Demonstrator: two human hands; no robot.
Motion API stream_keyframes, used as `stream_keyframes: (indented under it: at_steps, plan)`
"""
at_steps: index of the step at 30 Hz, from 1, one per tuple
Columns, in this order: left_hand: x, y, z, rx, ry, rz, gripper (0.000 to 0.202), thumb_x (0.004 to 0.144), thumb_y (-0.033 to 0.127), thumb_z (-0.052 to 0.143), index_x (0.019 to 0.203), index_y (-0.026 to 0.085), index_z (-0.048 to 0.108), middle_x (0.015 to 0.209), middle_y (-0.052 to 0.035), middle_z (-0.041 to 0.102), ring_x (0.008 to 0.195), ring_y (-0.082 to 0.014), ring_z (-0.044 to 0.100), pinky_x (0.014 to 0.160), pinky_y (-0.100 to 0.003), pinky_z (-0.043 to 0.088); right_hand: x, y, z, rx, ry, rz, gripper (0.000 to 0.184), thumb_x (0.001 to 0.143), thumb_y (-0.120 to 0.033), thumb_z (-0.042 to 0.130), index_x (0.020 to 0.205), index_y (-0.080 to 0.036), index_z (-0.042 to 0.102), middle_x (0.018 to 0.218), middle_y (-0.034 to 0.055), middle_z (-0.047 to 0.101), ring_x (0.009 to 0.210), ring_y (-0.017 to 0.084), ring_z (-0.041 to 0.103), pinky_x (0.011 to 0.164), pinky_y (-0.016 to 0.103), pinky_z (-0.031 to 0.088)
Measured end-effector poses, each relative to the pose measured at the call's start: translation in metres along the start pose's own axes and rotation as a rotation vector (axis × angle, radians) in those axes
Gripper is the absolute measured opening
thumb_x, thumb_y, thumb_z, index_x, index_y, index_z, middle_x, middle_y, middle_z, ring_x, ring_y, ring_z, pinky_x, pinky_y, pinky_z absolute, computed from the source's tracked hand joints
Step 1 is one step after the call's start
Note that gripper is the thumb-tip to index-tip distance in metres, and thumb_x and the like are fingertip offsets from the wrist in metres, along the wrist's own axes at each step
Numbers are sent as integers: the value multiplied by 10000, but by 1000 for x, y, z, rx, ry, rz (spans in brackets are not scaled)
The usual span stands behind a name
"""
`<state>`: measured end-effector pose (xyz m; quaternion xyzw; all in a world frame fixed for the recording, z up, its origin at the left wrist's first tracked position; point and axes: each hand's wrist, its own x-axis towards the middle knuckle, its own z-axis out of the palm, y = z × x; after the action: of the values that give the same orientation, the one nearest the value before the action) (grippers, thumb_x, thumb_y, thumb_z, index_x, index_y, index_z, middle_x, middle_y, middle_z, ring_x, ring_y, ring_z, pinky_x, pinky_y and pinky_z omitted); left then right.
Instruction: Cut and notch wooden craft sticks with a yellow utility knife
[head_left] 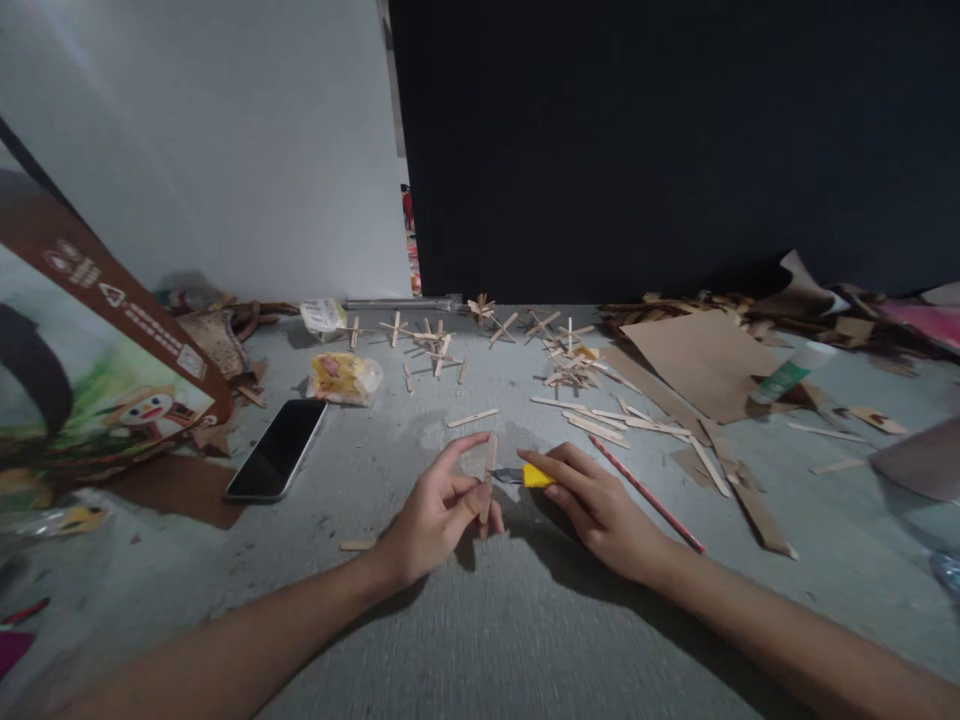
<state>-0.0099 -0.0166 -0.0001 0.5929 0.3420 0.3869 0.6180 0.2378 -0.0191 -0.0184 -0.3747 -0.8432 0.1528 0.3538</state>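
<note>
The left hand [439, 510] has its thumb and fingers pinched closed on a pale flat wooden craft stick [489, 468], which stands nearly on end on the grey concrete surface [480, 620]. The index finger reaches out along the top of the stick. The right hand [600, 505], at 3 o'clock from the stick, is curled closed on a small yellow-handled cutter [535, 476], and the cutter's grey blade end touches the stick's right edge.

A thin red pencil [649, 495] lies just beside the right hand's knuckles, running towards 4 o'clock. At 9 o'clock from the left hand, well apart, lies a black rectangular smartphone [276, 450]. A short wooden offcut [356, 545] lies near the left wrist.

Loose wooden sticks [600, 420] and small stick crosses [435, 340] lie scattered from 11 to 2 o'clock, with a brown cardboard sheet [697, 360] beyond them. Towards 6 o'clock, bare surface lies between the forearms.
</note>
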Motion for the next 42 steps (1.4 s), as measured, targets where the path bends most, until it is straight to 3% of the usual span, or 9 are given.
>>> stream_keyframes:
  at_steps: [4,20,31,42]
  plan:
    - [-1,0,-1,9,-39,16,796,997,477,676,1632,157,318,725,-22,734,592,-142,595,643,-284,464,0,1,1,0,-3,-13,453,1111,-212,411,1536,-276,554,1092,111,644,978,229,666,882,398,602]
    - [-1,0,0,-17,-48,31,714,1000,479,676,1574,177,377,702,-11,712,576,-138,598,622,-271,462,0,0,0,3,-8,-4,437,1111,-222,412,1513,-278,574,1082,107,655,969,227,676,876,392,609]
    - [-1,-5,-2,0,-68,13,740,1020,448,650,1630,197,314,690,3,696,568,-133,584,614,-261,462,0,0,0,8,-26,13,434,1114,-233,397,1503,-273,586,1078,112,652,962,228,676,874,396,608]
    - [0,-3,-1,5,-35,1,721,996,407,667,1612,189,362,596,49,618,512,-120,501,560,-243,413,0,1,1,-14,-16,-9,448,1105,-203,402,1514,-268,574,1068,108,653,951,223,678,864,381,613]
